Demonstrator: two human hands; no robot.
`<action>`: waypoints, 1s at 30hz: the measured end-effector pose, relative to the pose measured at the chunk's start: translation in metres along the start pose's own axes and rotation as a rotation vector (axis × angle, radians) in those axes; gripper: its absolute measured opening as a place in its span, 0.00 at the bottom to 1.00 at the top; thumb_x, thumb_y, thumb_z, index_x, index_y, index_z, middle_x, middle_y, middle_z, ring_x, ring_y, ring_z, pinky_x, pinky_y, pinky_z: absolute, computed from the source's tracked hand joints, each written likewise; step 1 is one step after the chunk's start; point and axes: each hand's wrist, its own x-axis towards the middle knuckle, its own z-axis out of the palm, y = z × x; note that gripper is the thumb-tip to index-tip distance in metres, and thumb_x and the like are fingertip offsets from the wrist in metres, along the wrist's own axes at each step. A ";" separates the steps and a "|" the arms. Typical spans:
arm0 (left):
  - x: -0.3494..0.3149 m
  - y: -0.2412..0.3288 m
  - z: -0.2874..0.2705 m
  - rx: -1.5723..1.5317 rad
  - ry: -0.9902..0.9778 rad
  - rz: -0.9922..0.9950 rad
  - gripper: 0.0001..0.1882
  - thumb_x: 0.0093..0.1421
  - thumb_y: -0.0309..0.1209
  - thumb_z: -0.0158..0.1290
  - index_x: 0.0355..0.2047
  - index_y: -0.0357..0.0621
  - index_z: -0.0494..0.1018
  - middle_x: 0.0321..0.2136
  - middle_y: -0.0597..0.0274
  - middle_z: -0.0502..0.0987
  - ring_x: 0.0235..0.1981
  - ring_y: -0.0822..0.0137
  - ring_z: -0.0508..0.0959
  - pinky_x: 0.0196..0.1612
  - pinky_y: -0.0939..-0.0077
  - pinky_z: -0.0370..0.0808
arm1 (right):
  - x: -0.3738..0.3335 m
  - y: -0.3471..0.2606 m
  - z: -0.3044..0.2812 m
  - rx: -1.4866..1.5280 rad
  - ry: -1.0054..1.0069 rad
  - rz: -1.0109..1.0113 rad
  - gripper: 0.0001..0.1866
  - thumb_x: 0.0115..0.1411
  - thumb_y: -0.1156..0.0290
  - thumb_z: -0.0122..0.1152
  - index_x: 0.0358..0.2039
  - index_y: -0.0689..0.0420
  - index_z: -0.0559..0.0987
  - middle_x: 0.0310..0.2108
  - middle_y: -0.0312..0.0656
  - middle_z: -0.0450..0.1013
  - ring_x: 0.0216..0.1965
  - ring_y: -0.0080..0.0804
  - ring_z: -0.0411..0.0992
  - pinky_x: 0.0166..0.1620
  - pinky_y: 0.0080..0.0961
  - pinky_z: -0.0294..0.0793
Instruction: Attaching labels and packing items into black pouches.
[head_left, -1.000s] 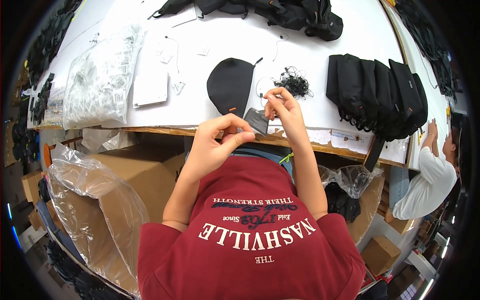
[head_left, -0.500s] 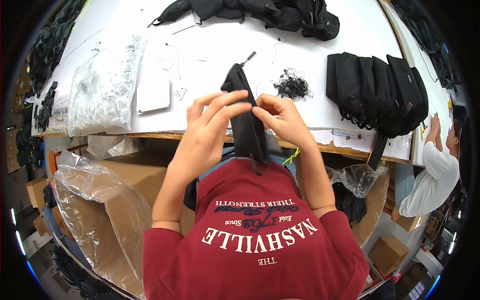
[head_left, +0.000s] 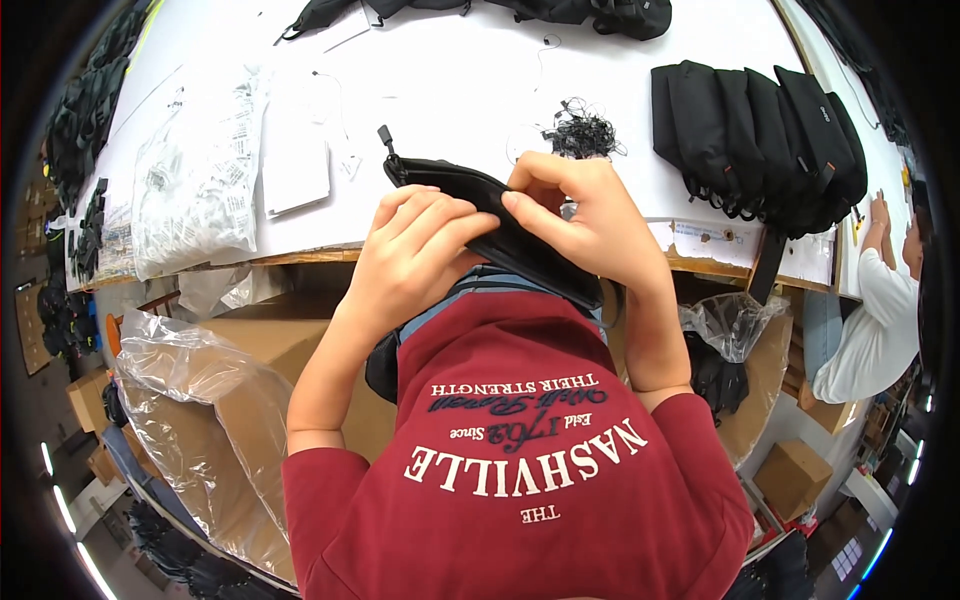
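Note:
A black zippered pouch (head_left: 545, 255) is held between my two hands, tilted, its long edge running from upper left to lower right. A zipper pull sticks up from its far left end. My left hand (head_left: 420, 240) wraps its fingers over the left part of the pouch, fingertips on the dark face. My right hand (head_left: 590, 215) pinches the upper edge with thumb and curled fingers. Just beyond the right hand lies a tangle of thin black cords (head_left: 583, 130) on the white table (head_left: 400, 120).
At the right of the table stands a row of black bags (head_left: 755, 140). A clear bag of white tags (head_left: 200, 180) and a white card stack (head_left: 297, 178) lie at left; more black bags (head_left: 480, 8) at the far edge. Plastic-covered cartons (head_left: 220, 420) stand below. Another person (head_left: 870, 330) works at right.
The pouch has turned from nearly upright to a slant, its zipper end swinging left and its near end right. Both hands still hold it.

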 end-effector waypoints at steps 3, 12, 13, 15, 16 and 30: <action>-0.003 0.001 0.003 0.054 -0.013 0.016 0.19 0.36 0.27 0.62 0.33 0.49 0.76 0.30 0.69 0.74 0.35 0.67 0.73 0.44 0.71 0.65 | -0.003 -0.002 0.004 -0.022 -0.005 -0.002 0.07 0.56 0.73 0.57 0.25 0.63 0.73 0.16 0.36 0.69 0.18 0.19 0.66 0.24 0.16 0.65; -0.012 0.001 0.012 0.080 0.173 -0.003 0.18 0.36 0.25 0.60 0.32 0.48 0.77 0.33 0.72 0.76 0.34 0.69 0.73 0.39 0.75 0.63 | -0.006 0.000 0.017 0.092 0.052 -0.036 0.07 0.55 0.71 0.57 0.26 0.62 0.73 0.13 0.39 0.68 0.15 0.23 0.66 0.22 0.21 0.65; -0.011 0.003 0.010 0.114 0.165 0.013 0.18 0.36 0.25 0.60 0.32 0.49 0.78 0.33 0.72 0.77 0.33 0.70 0.73 0.39 0.77 0.62 | -0.006 0.000 0.016 0.093 0.053 -0.033 0.07 0.55 0.71 0.57 0.26 0.62 0.73 0.13 0.39 0.68 0.15 0.23 0.66 0.22 0.21 0.65; -0.012 0.004 0.008 0.147 0.154 0.028 0.18 0.35 0.25 0.59 0.32 0.49 0.78 0.32 0.73 0.77 0.33 0.71 0.73 0.38 0.78 0.62 | -0.005 -0.002 0.012 0.039 0.025 0.001 0.06 0.56 0.74 0.57 0.25 0.64 0.74 0.16 0.37 0.70 0.19 0.19 0.68 0.24 0.16 0.66; -0.013 0.005 0.008 0.155 0.146 0.027 0.19 0.35 0.25 0.59 0.32 0.49 0.79 0.32 0.73 0.78 0.32 0.72 0.72 0.38 0.79 0.62 | -0.004 -0.001 0.013 0.040 0.026 0.003 0.06 0.56 0.74 0.57 0.25 0.64 0.74 0.16 0.37 0.70 0.19 0.19 0.68 0.24 0.16 0.66; -0.018 0.005 0.010 0.088 0.124 -0.086 0.20 0.31 0.19 0.55 0.30 0.49 0.78 0.29 0.73 0.77 0.31 0.69 0.71 0.37 0.77 0.61 | -0.005 0.001 0.024 0.057 0.048 0.003 0.06 0.55 0.74 0.58 0.25 0.63 0.74 0.16 0.36 0.70 0.18 0.18 0.67 0.23 0.16 0.65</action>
